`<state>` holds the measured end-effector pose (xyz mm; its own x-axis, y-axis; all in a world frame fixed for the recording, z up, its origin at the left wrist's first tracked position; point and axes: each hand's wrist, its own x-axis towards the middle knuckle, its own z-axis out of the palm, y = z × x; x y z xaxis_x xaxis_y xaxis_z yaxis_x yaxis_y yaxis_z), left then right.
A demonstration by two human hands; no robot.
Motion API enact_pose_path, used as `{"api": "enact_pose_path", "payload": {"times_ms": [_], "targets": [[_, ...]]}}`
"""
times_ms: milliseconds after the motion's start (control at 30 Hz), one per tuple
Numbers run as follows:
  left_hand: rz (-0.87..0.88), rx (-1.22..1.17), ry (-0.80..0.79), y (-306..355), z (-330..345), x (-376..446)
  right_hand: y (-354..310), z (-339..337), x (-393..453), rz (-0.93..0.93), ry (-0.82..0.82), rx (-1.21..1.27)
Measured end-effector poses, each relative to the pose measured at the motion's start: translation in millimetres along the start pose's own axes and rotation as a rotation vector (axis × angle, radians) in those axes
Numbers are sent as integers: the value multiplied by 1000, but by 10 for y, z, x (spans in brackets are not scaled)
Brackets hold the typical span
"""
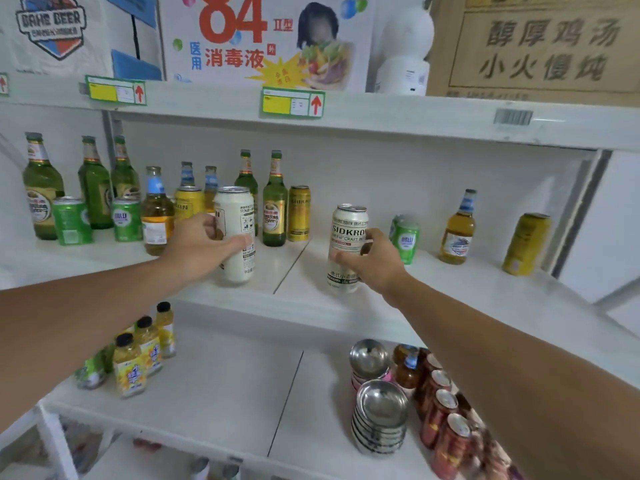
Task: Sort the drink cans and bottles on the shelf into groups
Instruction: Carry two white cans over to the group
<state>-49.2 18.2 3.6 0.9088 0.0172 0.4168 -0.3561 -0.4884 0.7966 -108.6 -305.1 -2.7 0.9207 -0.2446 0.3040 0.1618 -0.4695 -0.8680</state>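
Observation:
On the middle shelf (467, 292), my left hand (201, 245) grips a tall white can (237, 223), tilted a little. My right hand (375, 261) grips a second white can (348, 237) marked SIDKRON, standing near the shelf's front. Left of them stand green beer bottles (43, 188), green cans (71, 221), amber bottles with blue labels (156, 211), a yellow can (187, 202) and a gold can (298, 213). To the right are a green can (405, 239), an amber bottle (458, 230) and a yellow can (526, 244).
The lower shelf (225, 386) holds small yellow juice bottles (130, 367) at left, stacked metal bowls (379, 414) and a row of red cans (446, 420) at right. Boxes and a white camera-like device (405, 46) sit on the top shelf. Yellow price tags (292, 103) hang from its edge.

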Motion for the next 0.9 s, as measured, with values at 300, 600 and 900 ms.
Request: {"api": "enact_pose_path", "payload": {"times_ms": [300, 600, 900], "targets": [[31, -62, -134, 422, 786, 23, 281, -516, -98, 32, 105, -30], [69, -105, -218, 346, 1071, 554, 346, -457, 266, 82, 217, -61], [102, -92, -257, 129, 1242, 1060, 430, -97, 922, 93, 294, -38]]}}
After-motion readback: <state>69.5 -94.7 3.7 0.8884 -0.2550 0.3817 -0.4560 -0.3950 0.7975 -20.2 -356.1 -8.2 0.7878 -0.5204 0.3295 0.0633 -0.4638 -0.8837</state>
